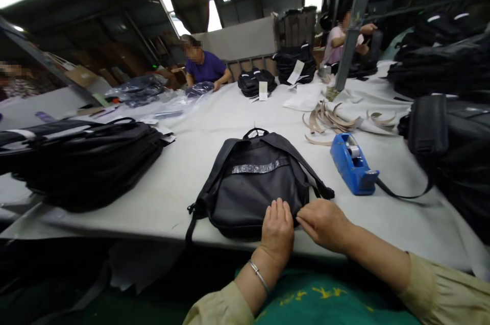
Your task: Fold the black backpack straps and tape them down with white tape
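A black backpack (245,200) lies on the white-covered table (179,161) in front of me, its shoulder straps upward and its top handle pointing away. A shiny strip of clear plastic wrap (258,167) crosses its upper part. My left hand (278,228), with a silver bracelet on the wrist, rests with fingers stretched on the bag's near right part. Beside it, my right hand (324,224) has its fingers pressed together at the bag's lower right corner, pinching its edge. What exactly lies between those fingertips is partly hidden.
A blue tape dispenser (352,166) stands right of the backpack, near curved beige strips (331,118). Stacked black bags lie left (88,167) and right (455,146). Across the table, a person in purple (206,66) handles a plastic-wrapped item. A metal post (354,29) rises behind.
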The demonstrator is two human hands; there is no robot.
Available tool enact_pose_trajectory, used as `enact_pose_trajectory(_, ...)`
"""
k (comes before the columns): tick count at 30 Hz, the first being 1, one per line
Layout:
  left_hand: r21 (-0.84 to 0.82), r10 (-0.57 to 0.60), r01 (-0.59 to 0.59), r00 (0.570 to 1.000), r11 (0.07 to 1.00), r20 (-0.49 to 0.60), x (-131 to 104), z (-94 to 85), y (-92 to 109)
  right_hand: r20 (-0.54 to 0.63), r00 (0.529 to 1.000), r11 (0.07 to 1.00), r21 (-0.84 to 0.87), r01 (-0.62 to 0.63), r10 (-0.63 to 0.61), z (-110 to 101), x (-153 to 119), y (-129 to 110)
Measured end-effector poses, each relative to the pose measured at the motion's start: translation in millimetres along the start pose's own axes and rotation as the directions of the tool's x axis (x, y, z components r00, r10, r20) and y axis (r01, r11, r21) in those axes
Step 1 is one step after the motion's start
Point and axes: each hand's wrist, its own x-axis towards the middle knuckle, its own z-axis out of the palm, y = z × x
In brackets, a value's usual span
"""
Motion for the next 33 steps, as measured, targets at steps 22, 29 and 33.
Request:
enact_pose_trajectory(22,-0.048,0.173,-0.178,0.980,0.983,-0.099,-84,11.5,-163,0.027,0.997,0.997,-0.027,-0.073,0.074,60,2,11)
enact_pose_trajectory(29,-0.155,0.241,-0.213,0.952,0.965,0.188,-37,-40.8,-176,0.024,0.996,0.996,0.003,-0.084,0.084,53,6,16)
enact_pose_trajectory(33,-0.206,0.206,-0.146,0.928,0.968,0.310,-8,-57.6,-175,0.021,0.996,0.996,0.016,-0.092,0.091,43,12,16)
